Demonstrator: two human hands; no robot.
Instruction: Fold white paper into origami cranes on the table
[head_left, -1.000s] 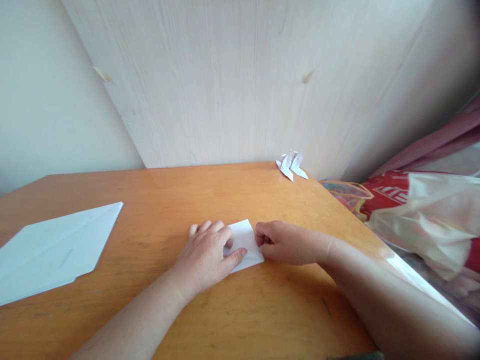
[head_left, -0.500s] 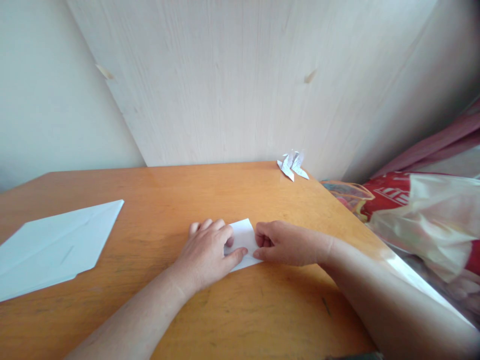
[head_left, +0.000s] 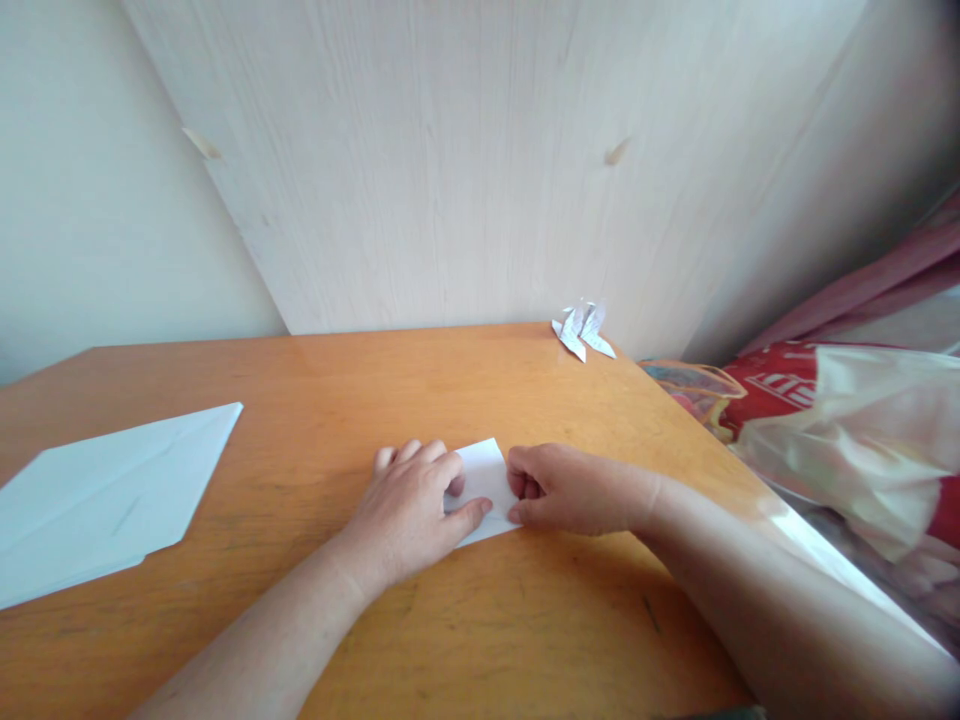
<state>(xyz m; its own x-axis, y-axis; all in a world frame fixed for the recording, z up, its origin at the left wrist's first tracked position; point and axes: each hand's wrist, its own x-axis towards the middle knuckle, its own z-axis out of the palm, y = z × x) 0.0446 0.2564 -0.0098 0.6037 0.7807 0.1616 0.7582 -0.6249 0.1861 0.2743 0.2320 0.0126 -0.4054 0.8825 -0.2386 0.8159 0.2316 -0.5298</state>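
As the loosely spread left hand (head_left: 412, 505) steadies white paper (head_left: 481, 470) just below the frame's center, the curled right hand (head_left: 570, 488), its pinch unclear, meets the right edge, where even pressure should prevent slipping.

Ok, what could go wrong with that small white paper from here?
The small white paper could skew if the left grip, which lies over its left side, loosens. The right grip is curled at the paper's right edge, so a sharp tug there might crease or tear it. Less likely, a bump to the table could upset the folded paper shapes near its far right corner.
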